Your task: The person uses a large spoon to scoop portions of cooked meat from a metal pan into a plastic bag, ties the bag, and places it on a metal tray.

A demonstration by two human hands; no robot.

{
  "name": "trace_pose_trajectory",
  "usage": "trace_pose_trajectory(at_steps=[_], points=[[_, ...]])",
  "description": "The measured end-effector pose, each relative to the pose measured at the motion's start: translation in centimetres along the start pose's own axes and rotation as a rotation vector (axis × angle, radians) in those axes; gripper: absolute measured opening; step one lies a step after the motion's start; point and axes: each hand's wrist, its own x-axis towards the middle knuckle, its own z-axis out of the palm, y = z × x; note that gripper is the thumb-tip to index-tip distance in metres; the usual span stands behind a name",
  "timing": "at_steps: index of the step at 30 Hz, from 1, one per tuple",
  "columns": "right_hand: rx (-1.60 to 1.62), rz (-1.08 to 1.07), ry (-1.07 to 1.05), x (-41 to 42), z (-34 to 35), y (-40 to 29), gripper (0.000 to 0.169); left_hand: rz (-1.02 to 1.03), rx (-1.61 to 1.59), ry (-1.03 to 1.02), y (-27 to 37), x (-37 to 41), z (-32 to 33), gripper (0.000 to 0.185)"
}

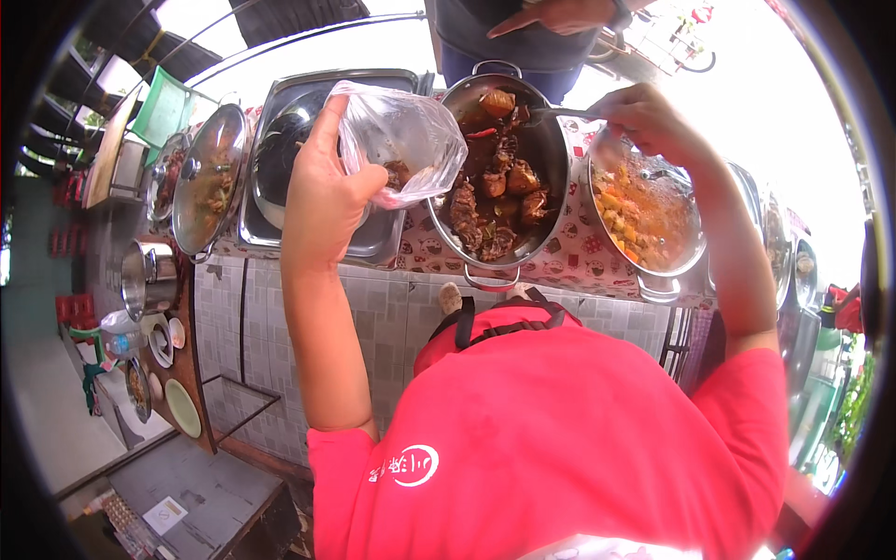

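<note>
My left hand (329, 182) grips the rim of a clear plastic bag (420, 140), with its mouth spread and a piece of dark braised meat (397, 175) inside. My right hand (640, 122) holds the handle of a metal serving spoon (565, 112). The spoon's head reaches into an oval steel pot (479, 264) and is partly hidden among the food. Chunks of meat in dark brown sauce (500, 178) and a red chili (481, 133) lie in that pot. The bag hangs beside and partly over the pot's left rim.
To the right stands a pan of orange stew (644, 217) under a glass lid. A steel tray (378, 245) and a glass-lidded pan (210, 178) are at left. Across the patterned tablecloth (437, 245), another person's hand (560, 15) points a finger. A steel stockpot (149, 276) rests on the left-hand table.
</note>
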Motion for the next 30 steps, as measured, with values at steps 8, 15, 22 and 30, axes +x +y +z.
trace_pose_trajectory(at_steps=[8,15,22,30], points=[[-0.393,-0.314,0.044,-5.7,-1.9,-7.3,0.025,-0.006,0.0,-0.161,-1.9,3.5,3.8,0.078],[-0.832,-0.694,0.212,-7.1,5.2,-6.4,0.02,-0.001,-0.004,-0.251,-1.0,4.1,5.0,0.076],[-0.397,-0.642,0.135,-6.8,0.1,-5.2,0.019,0.022,-0.079,-0.149,0.1,1.5,4.0,0.078],[-0.045,-0.432,-0.114,-6.3,-2.6,-3.8,0.022,0.084,0.034,0.049,2.0,-2.6,-0.7,0.078]])
